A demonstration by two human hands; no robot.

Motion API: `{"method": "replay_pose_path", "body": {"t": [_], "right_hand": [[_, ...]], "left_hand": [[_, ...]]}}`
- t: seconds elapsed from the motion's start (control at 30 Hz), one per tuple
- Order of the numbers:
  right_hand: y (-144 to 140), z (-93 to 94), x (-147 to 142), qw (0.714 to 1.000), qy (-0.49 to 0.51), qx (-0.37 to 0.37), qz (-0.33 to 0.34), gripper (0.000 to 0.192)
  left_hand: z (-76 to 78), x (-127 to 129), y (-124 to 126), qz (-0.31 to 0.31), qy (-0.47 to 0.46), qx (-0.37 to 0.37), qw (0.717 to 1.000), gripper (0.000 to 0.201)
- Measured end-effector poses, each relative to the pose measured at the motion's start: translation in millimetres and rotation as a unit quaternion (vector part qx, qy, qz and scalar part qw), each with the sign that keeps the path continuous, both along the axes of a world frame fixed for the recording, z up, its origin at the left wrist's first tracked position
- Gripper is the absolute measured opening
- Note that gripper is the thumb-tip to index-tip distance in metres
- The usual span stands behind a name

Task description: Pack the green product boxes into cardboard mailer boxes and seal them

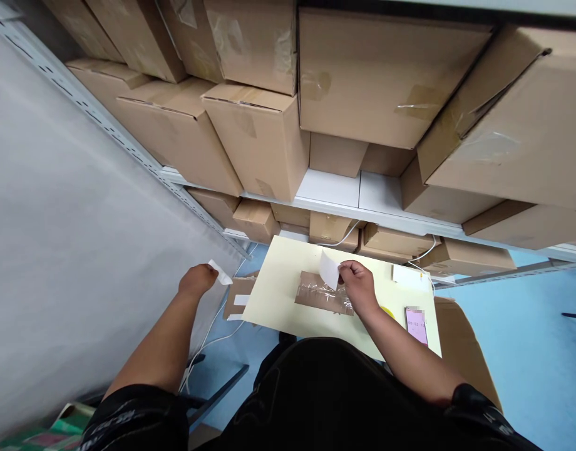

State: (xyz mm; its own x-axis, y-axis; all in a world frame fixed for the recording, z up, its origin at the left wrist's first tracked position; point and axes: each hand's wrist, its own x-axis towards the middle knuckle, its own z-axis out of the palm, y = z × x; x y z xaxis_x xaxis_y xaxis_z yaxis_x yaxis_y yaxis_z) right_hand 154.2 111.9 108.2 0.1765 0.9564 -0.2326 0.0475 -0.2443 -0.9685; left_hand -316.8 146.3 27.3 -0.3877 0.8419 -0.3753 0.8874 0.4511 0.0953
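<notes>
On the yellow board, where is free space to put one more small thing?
The board is bare on its left part, between its left edge and the brown packet. The right part is crowded: right hand with a label, phone, white card.

One head-worn view only, looking steeply down and forward from above. Close over the pale bench at lap height, left hand and right hand near centre. Beyond the hands, stacked cardboard boxes on shelving; left of them, a grey wall.
</notes>
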Motion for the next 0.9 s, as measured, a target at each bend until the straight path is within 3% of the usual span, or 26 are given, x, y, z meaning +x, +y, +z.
{"method": "replay_pose_path", "body": {"t": [0.13,0.27,0.37,0.47,0.57,0.67,0.77,0.9], "right_hand": [[1.4,-2.2,0.2,1.0,0.012,-0.001,0.0,0.021],[4.2,-8.8,1.0,0.999,0.04,-0.004,-0.006,0.022],[6.3,-12.4,0.7,0.997,0.068,-0.017,-0.015,0.022],[7.7,-12.8,-0.7,0.995,0.096,-0.029,-0.028,0.023],[7.5,-11.8,-1.9,0.991,0.121,-0.04,-0.035,0.024],[6.0,-10.7,-1.4,0.989,0.133,-0.044,-0.042,0.024],[3.7,-10.1,0.0,0.987,0.145,-0.046,-0.053,0.024],[-0.2,-12.3,3.5,0.984,0.164,-0.045,-0.062,0.025]], "left_hand": [[9.2,5.7,6.0,0.005,0.07,-0.005,0.998,0.032],[33.5,43.8,13.2,-0.041,0.065,0.065,0.995,0.031],[58.2,102.3,6.9,-0.081,-0.044,0.147,0.985,0.028],[77.8,178.8,-15.8,-0.167,-0.199,0.207,0.943,0.024],[84.4,251.3,-41.5,-0.27,-0.256,0.238,0.897,0.019],[80.9,299.0,-51.6,-0.322,-0.292,0.287,0.854,0.017],[77.2,318.4,-45.9,-0.334,-0.256,0.294,0.858,0.019],[81.4,322.0,-36.6,-0.324,-0.254,0.261,0.873,0.014]]}}
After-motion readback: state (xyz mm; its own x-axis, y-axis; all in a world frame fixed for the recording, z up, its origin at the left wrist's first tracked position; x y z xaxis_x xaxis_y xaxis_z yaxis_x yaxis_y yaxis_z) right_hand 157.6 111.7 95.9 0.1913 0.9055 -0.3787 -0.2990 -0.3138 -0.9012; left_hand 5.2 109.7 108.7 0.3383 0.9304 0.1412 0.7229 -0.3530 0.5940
